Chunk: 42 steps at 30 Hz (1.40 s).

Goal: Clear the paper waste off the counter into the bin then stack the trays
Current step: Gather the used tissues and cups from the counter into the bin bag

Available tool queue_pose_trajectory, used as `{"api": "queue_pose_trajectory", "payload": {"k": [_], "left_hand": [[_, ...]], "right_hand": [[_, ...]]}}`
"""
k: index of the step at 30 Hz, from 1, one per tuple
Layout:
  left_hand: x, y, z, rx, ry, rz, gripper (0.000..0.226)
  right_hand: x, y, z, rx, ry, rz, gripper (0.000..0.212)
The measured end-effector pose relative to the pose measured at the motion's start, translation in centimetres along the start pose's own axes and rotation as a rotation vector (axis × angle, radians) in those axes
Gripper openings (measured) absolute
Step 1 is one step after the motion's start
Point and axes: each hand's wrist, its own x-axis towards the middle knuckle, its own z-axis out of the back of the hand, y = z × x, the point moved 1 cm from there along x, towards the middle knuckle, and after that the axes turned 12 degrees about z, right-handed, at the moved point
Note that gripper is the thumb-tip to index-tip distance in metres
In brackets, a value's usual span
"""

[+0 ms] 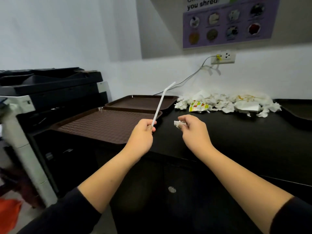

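Pinching a white bendy straw (159,105) — left hand (143,132); right hand (192,129) grips a crumpled tissue (177,123) above the desk (236,132).

bench (219,132): black, smooth, faint sheen | trays (104,125): brown plastic, matt, fine waffle-grid texture | straw (160,102): white, smooth plastic | paper waste (236,103): white tissue, crumpled, rough | wrapper (198,106): printed, glossy | sleeve (67,215): dark matt cloth
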Motion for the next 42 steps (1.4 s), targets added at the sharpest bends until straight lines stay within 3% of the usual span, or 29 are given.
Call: {"api": "queue_pose_trajectory", "payload": {"k": [7,12,15,21,25,28,33,37,42], "left_hand": [[-3.3,1.9,11.5,-0.053,-0.249,-0.062,0.025],[-5.1,11.5,19.8,0.022,-0.365,0.156,0.026],[-7.4,18.1,22.5,0.068,-0.341,0.313,0.031],[-12.7,32.6,25.7,0.217,-0.241,0.688,0.026],[-16.2,41.4,25.8,0.348,-0.092,0.963,0.025],[-18.0,45.8,24.1,0.434,-0.01,1.062,0.027],[-18.6,50.4,20.6,0.399,0.065,1.078,0.02],[-18.4,52.4,19.5,0.411,0.051,1.09,0.04],[-19.0,52.4,19.2,0.476,0.063,1.034,0.038]], "right_hand": [[-1.1,9.3,-5.6,0.216,0.067,0.208,0.027],[-4.6,15.6,-12.4,0.318,0.293,0.392,0.027],[-7.3,17.4,-16.7,0.341,0.454,0.421,0.026],[-14.0,16.9,-26.5,0.294,0.79,0.299,0.031],[-18.5,12.8,-31.4,0.213,0.989,0.113,0.032],[-21.5,9.0,-34.0,0.134,1.084,-0.045,0.023],[-24.8,4.8,-36.5,0.024,1.14,-0.221,0.021],[-26.0,4.1,-38.0,-0.013,1.17,-0.213,0.024],[-27.4,5.3,-39.8,-0.001,1.234,-0.132,0.029]]}}
